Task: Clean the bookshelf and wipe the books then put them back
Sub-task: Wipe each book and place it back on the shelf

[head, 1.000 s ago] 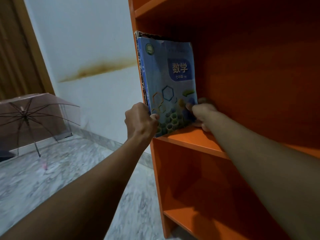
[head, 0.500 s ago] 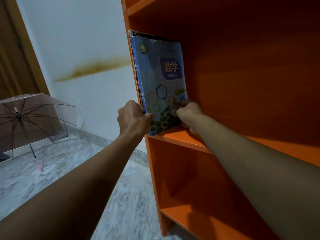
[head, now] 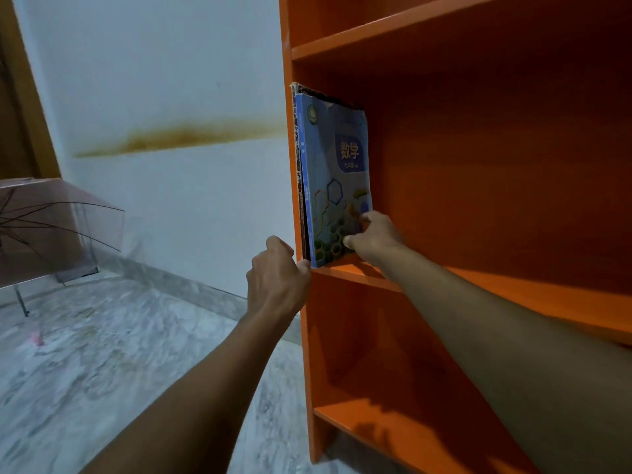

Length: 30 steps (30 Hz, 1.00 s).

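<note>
Several books stand upright at the left end of the orange bookshelf's middle shelf (head: pixel 513 295), against the side panel. The outermost one is a blue maths textbook (head: pixel 333 172) with hexagons on its cover; a worn dark book (head: pixel 297 138) stands behind it. My left hand (head: pixel 275 278) is curled at the shelf's front left corner, thumb tip against the bottom of the spines. My right hand (head: pixel 371 239) reaches into the shelf and holds the blue book's lower rear corner, fingers bent on the cover.
The shelf to the right of the books and the lower shelf (head: pixel 393 432) hold nothing in view. An open transparent pink umbrella (head: pixel 51 220) lies on the marble floor (head: pixel 102 354) at the left. A stained white wall (head: pixel 171 138) runs behind it.
The books have slid back into the shelf until their spines sit flush with its front edge. My left hand let go of the spines and now only touches their lower end. The view shifted.
</note>
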Each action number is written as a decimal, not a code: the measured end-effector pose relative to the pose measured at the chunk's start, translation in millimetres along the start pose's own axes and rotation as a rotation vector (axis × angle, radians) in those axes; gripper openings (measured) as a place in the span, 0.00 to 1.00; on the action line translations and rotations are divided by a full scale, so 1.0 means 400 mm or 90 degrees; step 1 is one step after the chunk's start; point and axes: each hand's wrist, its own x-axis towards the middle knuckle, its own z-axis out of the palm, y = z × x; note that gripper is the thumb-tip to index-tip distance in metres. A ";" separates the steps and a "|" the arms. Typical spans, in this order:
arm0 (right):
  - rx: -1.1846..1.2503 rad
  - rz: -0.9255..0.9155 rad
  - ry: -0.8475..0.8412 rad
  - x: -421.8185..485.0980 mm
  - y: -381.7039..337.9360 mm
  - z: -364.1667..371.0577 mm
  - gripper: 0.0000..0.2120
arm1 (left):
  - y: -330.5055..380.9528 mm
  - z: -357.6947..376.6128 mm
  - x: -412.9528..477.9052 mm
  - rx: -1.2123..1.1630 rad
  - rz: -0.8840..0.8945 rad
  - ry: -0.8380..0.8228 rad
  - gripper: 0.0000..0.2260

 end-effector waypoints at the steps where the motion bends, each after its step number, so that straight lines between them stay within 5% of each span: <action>1: -0.023 -0.006 0.007 -0.017 -0.005 0.004 0.27 | -0.020 0.005 -0.010 0.007 0.000 -0.016 0.14; 8: -0.225 -0.033 0.174 -0.139 -0.034 0.035 0.12 | -0.164 0.041 -0.105 0.034 0.037 -0.174 0.12; 12: -0.336 0.014 0.265 -0.266 -0.022 0.053 0.12 | -0.224 0.042 -0.182 0.056 0.083 -0.285 0.10; 22: -0.548 0.300 0.083 -0.602 0.151 -0.129 0.16 | -0.143 0.122 -0.446 0.043 0.152 -0.625 0.08; 28: -0.612 0.427 -0.146 -0.745 0.224 -0.183 0.07 | -0.133 0.148 -0.547 0.053 0.146 -0.727 0.06; 30: -0.592 0.445 -0.220 -0.776 0.257 -0.162 0.12 | -0.155 0.167 -0.562 0.048 0.124 -0.747 0.05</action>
